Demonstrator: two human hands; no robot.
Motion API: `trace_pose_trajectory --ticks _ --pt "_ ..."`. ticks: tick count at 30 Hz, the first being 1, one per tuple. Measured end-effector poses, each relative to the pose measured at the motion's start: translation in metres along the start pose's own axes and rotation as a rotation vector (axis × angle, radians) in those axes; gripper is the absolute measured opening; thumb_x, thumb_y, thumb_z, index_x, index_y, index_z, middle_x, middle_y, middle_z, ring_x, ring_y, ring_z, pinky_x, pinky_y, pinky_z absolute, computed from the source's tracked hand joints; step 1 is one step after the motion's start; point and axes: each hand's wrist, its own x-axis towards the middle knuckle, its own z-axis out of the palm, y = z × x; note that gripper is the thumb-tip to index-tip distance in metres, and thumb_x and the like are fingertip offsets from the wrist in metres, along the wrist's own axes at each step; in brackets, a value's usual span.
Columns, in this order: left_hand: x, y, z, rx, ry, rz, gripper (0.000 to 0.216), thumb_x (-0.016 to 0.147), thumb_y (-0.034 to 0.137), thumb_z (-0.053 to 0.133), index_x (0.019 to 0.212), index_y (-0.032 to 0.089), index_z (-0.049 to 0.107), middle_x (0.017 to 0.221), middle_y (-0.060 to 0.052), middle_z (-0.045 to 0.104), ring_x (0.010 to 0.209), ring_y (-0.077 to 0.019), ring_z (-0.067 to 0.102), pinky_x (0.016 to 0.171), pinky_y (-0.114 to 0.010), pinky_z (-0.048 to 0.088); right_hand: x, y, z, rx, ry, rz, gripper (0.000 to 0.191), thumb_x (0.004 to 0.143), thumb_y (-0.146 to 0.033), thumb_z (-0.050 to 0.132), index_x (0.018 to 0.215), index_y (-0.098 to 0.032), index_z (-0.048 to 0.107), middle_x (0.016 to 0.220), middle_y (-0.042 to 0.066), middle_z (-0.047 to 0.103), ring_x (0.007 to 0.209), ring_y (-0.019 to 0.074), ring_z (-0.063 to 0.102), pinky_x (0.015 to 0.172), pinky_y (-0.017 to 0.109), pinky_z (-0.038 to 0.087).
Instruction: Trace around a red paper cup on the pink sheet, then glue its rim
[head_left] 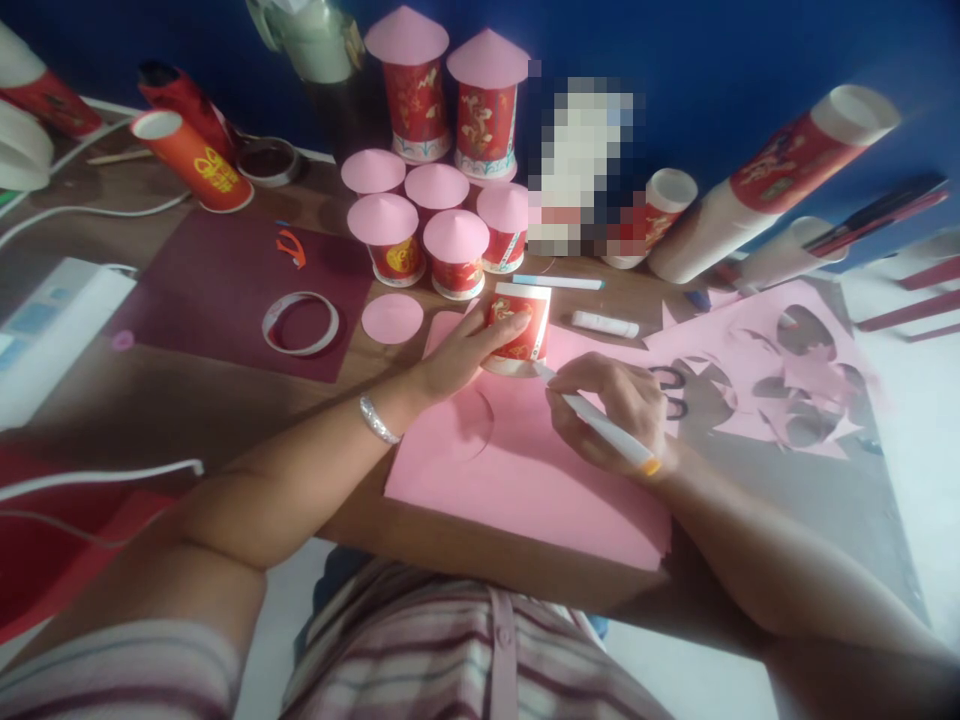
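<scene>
A red and white paper cup (520,327) stands mouth down on a pink paper sheet (525,470). My left hand (461,350) presses on the cup's side, fingers wrapped round it. My right hand (611,410) is closed on a white pen (600,425), whose tip touches the paper at the cup's rim. A drawn circle (472,420) shows on the pink sheet left of the cup. A silver bracelet (376,420) sits on my left wrist.
Several cups with pink cone lids (442,235) stand behind. A cut pink disc (392,318) and a tape ring (300,322) lie by a dark red sheet (217,290). Pink offcuts (780,375), two white sticks (604,323) and cup stacks (772,180) lie right.
</scene>
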Motion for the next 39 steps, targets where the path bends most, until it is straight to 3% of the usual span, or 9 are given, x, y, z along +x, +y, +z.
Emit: trace_pose_trajectory --ticks 9,22,32,39 --pt "-0.0004 0.0017 0.0025 -0.029 -0.001 -0.041 0.028 0.096 0.044 0.071 0.109 0.02 0.063 0.135 -0.008 0.07 0.135 -0.0289 0.066 0.113 -0.05 0.059 -0.0002 0.0048 -0.0012 -0.022 0.013 -0.016 0.024 0.087 -0.003 0.064 0.099 -0.024 0.058 0.076 -0.003 0.068 0.06 0.0147 0.066 0.051 0.028 0.051" --pt "-0.0004 0.0007 0.0008 -0.01 0.026 -0.037 0.033 0.094 0.048 0.074 0.105 0.02 0.061 0.125 -0.005 0.072 0.127 -0.0264 0.069 0.106 -0.043 0.062 0.0022 0.0008 -0.0042 -0.06 -0.018 0.0 0.022 0.086 -0.003 0.062 0.094 -0.023 0.058 0.071 -0.004 0.066 0.055 0.013 0.061 0.049 0.028 0.047" --pt "0.0002 -0.0008 0.0001 -0.018 -0.015 -0.02 0.032 0.099 0.044 0.069 0.122 0.022 0.064 0.139 -0.007 0.067 0.131 -0.0258 0.067 0.109 -0.044 0.061 0.0014 -0.002 -0.0017 -0.04 -0.016 0.003 0.021 0.086 -0.003 0.061 0.092 -0.023 0.059 0.071 -0.003 0.067 0.056 0.013 0.062 0.051 0.027 0.048" --pt "-0.0001 0.0008 0.0019 0.005 -0.018 -0.025 0.032 0.099 0.046 0.068 0.119 0.022 0.064 0.141 -0.007 0.067 0.131 -0.0255 0.067 0.108 -0.042 0.061 0.0011 -0.0011 -0.0011 -0.054 -0.005 0.001 0.021 0.085 -0.004 0.061 0.091 -0.024 0.059 0.071 -0.004 0.068 0.056 0.0125 0.064 0.051 0.025 0.049"
